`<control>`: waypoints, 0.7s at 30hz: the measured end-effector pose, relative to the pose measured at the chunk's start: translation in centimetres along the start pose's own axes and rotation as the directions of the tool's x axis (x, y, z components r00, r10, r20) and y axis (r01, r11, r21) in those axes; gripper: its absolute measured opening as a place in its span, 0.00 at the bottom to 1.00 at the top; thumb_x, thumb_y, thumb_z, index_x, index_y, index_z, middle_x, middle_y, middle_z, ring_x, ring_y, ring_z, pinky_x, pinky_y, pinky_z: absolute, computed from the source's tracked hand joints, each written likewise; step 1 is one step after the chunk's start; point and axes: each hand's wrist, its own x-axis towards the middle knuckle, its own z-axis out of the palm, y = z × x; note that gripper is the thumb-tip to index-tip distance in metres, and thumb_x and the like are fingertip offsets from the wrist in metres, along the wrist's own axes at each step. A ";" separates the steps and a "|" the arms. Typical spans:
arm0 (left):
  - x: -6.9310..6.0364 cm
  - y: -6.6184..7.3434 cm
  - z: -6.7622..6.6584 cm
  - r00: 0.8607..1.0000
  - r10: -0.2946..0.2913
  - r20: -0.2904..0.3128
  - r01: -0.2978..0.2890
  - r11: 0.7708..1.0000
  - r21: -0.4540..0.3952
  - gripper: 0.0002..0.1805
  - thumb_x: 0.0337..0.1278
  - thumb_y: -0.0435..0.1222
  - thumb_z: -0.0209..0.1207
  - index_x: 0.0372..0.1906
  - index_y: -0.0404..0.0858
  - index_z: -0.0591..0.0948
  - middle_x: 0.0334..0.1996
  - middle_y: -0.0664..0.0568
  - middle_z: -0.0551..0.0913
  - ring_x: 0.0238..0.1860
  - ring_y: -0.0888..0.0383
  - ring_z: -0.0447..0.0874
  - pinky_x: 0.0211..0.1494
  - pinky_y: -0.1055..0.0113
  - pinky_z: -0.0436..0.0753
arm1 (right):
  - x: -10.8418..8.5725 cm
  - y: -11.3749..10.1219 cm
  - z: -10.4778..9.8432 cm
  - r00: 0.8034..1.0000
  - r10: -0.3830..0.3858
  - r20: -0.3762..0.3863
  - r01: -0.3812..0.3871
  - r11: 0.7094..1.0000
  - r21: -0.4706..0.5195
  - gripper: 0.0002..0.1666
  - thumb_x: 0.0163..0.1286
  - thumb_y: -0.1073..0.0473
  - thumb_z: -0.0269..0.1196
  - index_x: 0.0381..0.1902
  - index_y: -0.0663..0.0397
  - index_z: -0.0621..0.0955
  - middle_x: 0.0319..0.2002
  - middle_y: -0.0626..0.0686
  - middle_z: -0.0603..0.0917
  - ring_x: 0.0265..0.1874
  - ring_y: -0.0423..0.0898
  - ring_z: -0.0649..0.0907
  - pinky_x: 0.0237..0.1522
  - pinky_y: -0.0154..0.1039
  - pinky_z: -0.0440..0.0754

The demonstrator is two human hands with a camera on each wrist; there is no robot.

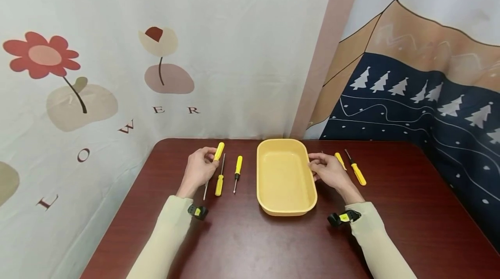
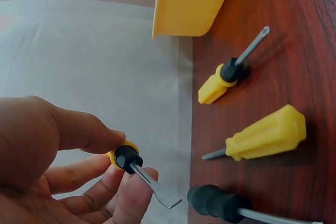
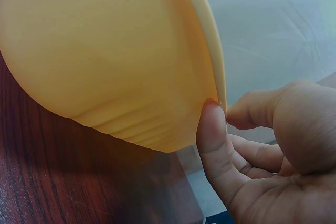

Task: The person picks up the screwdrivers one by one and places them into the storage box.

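Observation:
My left hand (image 1: 200,168) pinches a yellow-handled screwdriver (image 1: 219,151) above the table's left part; in the left wrist view its black collar and flat metal tip (image 2: 167,196) point away from the fingers. Beside it lie a screwdriver with a yellow handle (image 1: 219,185), a yellow and black one (image 1: 238,166), and a black-handled one (image 2: 218,203). My right hand (image 1: 330,170) pinches the right rim of an empty yellow tray (image 1: 285,179), thumb and finger on either side of the edge in the right wrist view.
Right of my right hand lie a yellow-handled screwdriver (image 1: 358,175) and another yellow handle (image 1: 340,161), partly hidden by that hand. The dark red table (image 1: 250,244) ends at a printed curtain (image 1: 242,53) behind.

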 end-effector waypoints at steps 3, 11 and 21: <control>0.0 0.2 0.1 1.000 0.008 0.000 -0.008 1.000 -0.019 0.19 0.62 0.30 0.63 0.59 0.37 0.82 0.43 0.43 0.83 0.35 0.52 0.79 0.27 0.67 0.79 | 0.0 0.0 0.1 1.000 0.000 0.002 0.000 1.000 -0.003 0.26 0.75 0.61 0.60 0.68 0.64 0.75 0.47 0.63 0.83 0.30 0.46 0.86 0.34 0.38 0.90; -0.1 0.9 0.4 1.000 0.025 0.010 -0.024 0.999 -0.042 0.19 0.63 0.29 0.62 0.59 0.37 0.82 0.42 0.44 0.82 0.35 0.52 0.80 0.30 0.68 0.80 | 0.0 -0.1 0.1 1.000 0.016 0.001 -0.016 1.000 -0.006 0.25 0.75 0.61 0.60 0.67 0.62 0.76 0.46 0.62 0.83 0.30 0.47 0.86 0.34 0.39 0.90; 0.0 1.8 1.3 0.999 0.016 0.039 -0.013 0.997 -0.074 0.20 0.63 0.30 0.64 0.59 0.38 0.82 0.44 0.44 0.82 0.38 0.52 0.81 0.30 0.67 0.83 | -0.1 -0.1 -0.1 1.000 0.026 0.000 -0.026 1.000 -0.013 0.25 0.76 0.60 0.60 0.68 0.61 0.75 0.47 0.63 0.83 0.31 0.47 0.86 0.35 0.38 0.90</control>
